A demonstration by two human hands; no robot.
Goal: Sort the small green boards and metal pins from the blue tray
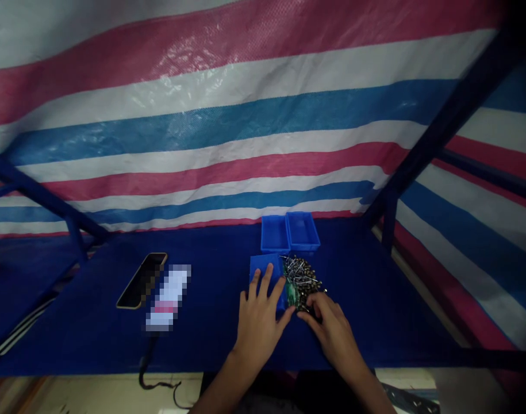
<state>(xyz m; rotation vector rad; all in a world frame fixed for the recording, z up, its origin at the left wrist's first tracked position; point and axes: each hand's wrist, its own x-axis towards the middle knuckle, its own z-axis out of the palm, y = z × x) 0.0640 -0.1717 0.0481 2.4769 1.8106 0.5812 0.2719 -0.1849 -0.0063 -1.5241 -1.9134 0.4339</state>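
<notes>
My left hand (pixel 259 313) lies flat with fingers spread on a blue plastic bin (pixel 263 270) on the dark blue table (pixel 81 328). Beside it to the right, a heap of small metal parts (pixel 303 276) fills the neighbouring bin, with a small green board (pixel 292 293) at its near left edge. My right hand (pixel 331 328) rests at the near edge of that heap, fingers curled down into the parts; what they hold, if anything, is hidden.
Two more blue bins (pixel 275 234) (pixel 302 231) stand behind, against a striped red, white and blue tarp (pixel 228 115). A phone (pixel 142 280) and a blurred white item (pixel 168 297) lie to the left. Dark blue frame posts (pixel 390 221) rise right and left.
</notes>
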